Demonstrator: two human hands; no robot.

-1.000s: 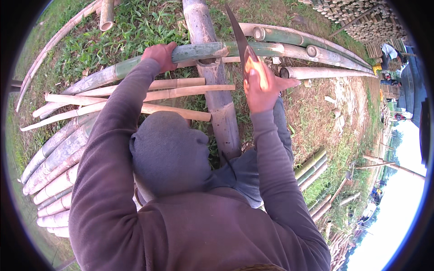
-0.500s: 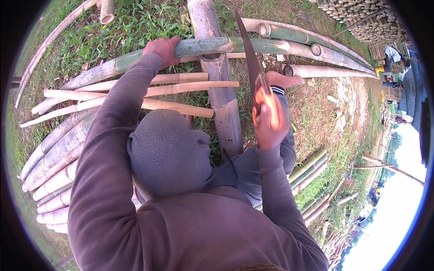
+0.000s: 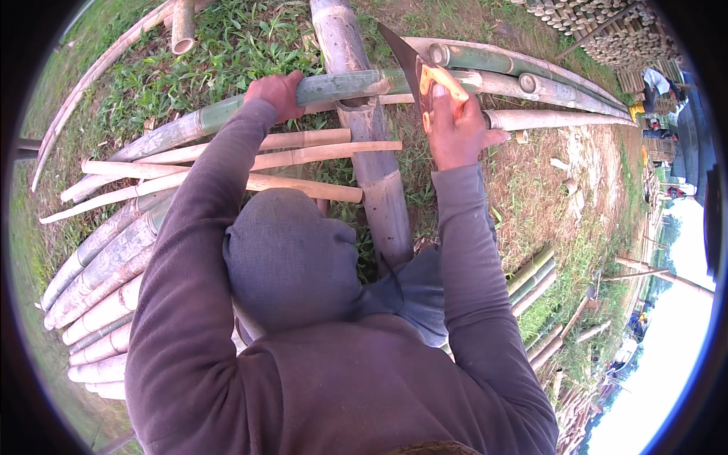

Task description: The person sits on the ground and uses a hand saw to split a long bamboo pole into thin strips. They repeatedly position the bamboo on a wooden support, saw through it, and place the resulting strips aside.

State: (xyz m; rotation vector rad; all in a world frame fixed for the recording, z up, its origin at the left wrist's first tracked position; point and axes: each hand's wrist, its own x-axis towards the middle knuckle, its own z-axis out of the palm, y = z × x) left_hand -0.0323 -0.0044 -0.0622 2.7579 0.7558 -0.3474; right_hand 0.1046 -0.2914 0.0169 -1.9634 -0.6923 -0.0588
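My left hand (image 3: pixel 277 97) is closed round a green bamboo pole (image 3: pixel 350 83), pressing from above. The pole lies crosswise over a thick, weathered bamboo log (image 3: pixel 379 186), near a notch cut in it. In my right hand (image 3: pixel 456 135) is a handsaw (image 3: pixel 449 82), its orange handle wrapped by my fingers. The saw's dark blade stands across the pole just right of the log, its tip pointing away from me. Where the teeth meet the pole is hard to see. My bare foot (image 3: pixel 496 138) shows partly behind the right hand.
Split bamboo strips (image 3: pixel 326 152) lie left of and across the log. Several thick bamboo poles (image 3: pixel 106 334) are stacked at the left. More poles (image 3: pixel 561 89) lie at the far right, with a large bamboo pile (image 3: pixel 599 34) behind. Cut lengths (image 3: pixel 531 280) rest on the grass at the right.
My right hand has pushed the handsaw forward, away from me, so the handle now sits close to the pole. My left hand keeps its hold on the pole.
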